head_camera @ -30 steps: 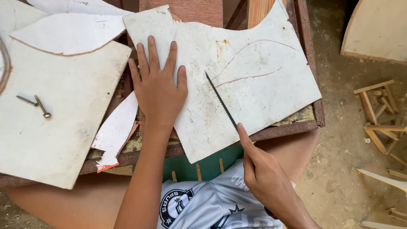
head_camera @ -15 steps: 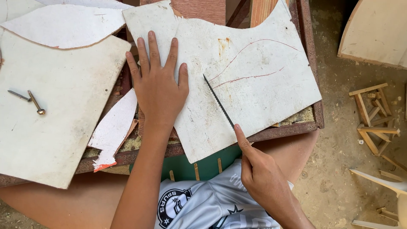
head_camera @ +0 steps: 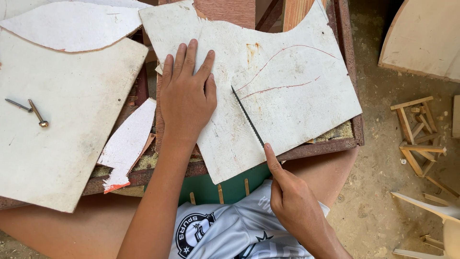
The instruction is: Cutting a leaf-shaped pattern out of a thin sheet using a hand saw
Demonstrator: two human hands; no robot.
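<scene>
A white-faced board (head_camera: 287, 96) with red curved lines drawn on it lies across a rusty metal frame (head_camera: 335, 144). My left hand (head_camera: 187, 93) presses flat on the board's left part, fingers spread. My right hand (head_camera: 292, 201) is at the board's near edge, gripping a thin dark saw blade (head_camera: 247, 115) with the forefinger stretched along it. The blade sits in a straight cut that runs from the near edge toward the end of the lower red line.
A large white board (head_camera: 62, 144) lies at the left with two nails (head_camera: 28, 109) on it. A curved white offcut (head_camera: 72, 26) and a smaller scrap (head_camera: 127, 144) lie nearby. Wood scraps (head_camera: 417, 134) lie on the sandy floor at the right.
The blade has moved slightly along the cut. My left hand has stayed pressed on the board.
</scene>
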